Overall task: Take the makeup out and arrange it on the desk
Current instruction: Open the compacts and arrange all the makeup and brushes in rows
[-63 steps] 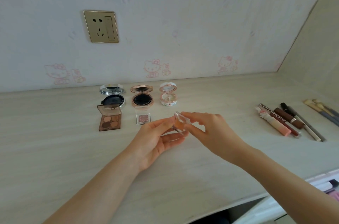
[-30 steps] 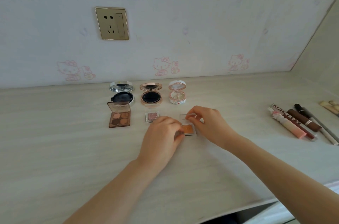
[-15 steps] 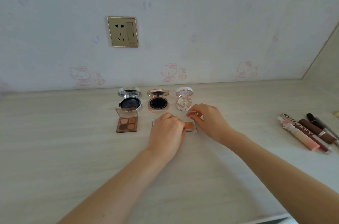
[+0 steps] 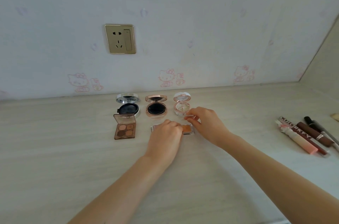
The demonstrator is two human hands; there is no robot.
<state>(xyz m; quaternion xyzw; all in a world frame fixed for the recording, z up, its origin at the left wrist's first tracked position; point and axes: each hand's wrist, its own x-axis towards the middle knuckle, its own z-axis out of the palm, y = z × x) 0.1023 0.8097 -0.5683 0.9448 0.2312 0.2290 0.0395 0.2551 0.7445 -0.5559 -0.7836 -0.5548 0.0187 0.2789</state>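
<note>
Both forearms are reaching forward over the pale wood-grain desk (image 4: 55,159). The left hand (image 4: 165,137) is resting knuckles-up, its fingers curled down onto the left edge of the orange pan (image 4: 187,129), a small square case of clear plastic that is lying flat on the desk. The hand is also covering most of a second clear pan (image 4: 155,128), just to the left. The right hand (image 4: 205,122) is coming from the right side and is pinching the raised clear lid (image 4: 189,117) of the orange pan between thumb and fingertip. So the case is lying between the two hands, touching both, and neither hand is nearer in any useful way.

I judge the next small move is to set this case straight in the front row, in line with the brown palette (image 4: 125,130), which is standing open with four matte shades. The lid hinge is at the far side, so the open lid is leaning toward the wall.

Behind them three round compacts are standing open in a row: a silver one (image 4: 128,108), a rose-gold one (image 4: 156,107) and a white one (image 4: 181,104), all glossy. Far right, slim tubes (image 4: 302,138) are lying side by side.
</note>
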